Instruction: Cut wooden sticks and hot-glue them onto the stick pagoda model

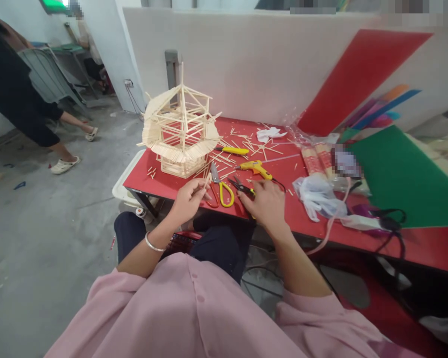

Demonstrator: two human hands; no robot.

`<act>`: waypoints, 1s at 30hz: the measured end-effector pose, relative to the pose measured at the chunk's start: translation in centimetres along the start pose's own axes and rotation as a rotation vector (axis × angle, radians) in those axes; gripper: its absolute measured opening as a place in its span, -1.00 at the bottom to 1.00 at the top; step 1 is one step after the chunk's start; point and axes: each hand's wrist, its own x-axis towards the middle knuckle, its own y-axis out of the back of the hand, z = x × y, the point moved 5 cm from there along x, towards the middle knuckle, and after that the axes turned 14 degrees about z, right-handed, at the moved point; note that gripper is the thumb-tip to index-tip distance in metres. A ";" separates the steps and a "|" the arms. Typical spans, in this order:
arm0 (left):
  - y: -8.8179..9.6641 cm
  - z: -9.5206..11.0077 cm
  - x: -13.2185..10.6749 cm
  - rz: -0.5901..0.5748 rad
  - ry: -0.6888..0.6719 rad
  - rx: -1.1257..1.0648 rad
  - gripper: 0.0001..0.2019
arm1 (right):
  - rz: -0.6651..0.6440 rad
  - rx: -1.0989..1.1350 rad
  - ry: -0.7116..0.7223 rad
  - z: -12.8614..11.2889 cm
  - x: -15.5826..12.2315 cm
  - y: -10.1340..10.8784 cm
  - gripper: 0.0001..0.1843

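My left hand (189,199) is at the table's front edge, its fingers pinched on thin wooden sticks (208,180). My right hand (266,205) is closed over the handles of black-jawed pliers (240,186); the palm hides most of the grip. Between my hands lie scissors (226,194) with one yellow and one red handle. A pavilion-like model (182,132) built of wooden sticks stands behind my left hand, its roof partly covered. Beyond my right hand rests a yellow glue gun (257,169). Farther back is a yellow-handled tool (235,150).
Loose sticks (269,148) litter the red table (283,199). On the right are a clear plastic bag (319,196), stick packs (315,161), a green board (410,174) and a leaning red board (362,79). A person (26,89) walks at left.
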 end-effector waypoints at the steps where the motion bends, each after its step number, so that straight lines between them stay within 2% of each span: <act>1: 0.0 0.0 -0.1 0.020 0.014 -0.020 -0.80 | -0.002 0.059 0.019 -1.4 0.0 0.0 -0.39; 5: 0.4 0.7 -0.6 0.082 0.084 -0.111 -0.68 | -0.233 0.145 0.029 -6.9 0.2 -1.8 -0.44; 8: 1.5 1.1 -0.7 0.152 0.088 -0.131 -0.61 | -0.306 0.134 0.002 -9.0 1.1 -3.1 -0.44; 11: 3.0 1.3 -0.6 0.219 0.057 -0.189 -0.61 | -0.355 0.162 -0.016 -8.9 2.5 -3.6 -0.41; 15: 4.5 1.9 -0.7 0.278 0.012 -0.261 -0.63 | -0.374 0.228 -0.091 -6.5 3.8 -3.1 -0.49; 17: 5.0 2.6 -0.8 0.284 -0.014 -0.279 -0.66 | -0.337 0.254 -0.141 -5.2 3.3 -2.5 -0.43; 20: 5.5 3.9 -1.3 0.290 -0.083 -0.266 -0.72 | -0.177 0.403 -0.227 -3.6 1.1 -1.4 -0.21; 23: 5.7 5.0 -1.7 0.297 -0.164 -0.216 -0.77 | 0.052 0.739 -0.209 -3.3 -1.5 1.0 -0.09; 26: 5.6 5.6 -2.1 0.313 -0.203 -0.189 -0.77 | 0.135 0.908 -0.017 -4.8 -3.2 4.4 -0.26; 30: 5.4 6.2 -2.5 0.303 -0.211 -0.135 -0.73 | 0.119 0.924 0.248 -8.2 -3.8 8.0 -0.43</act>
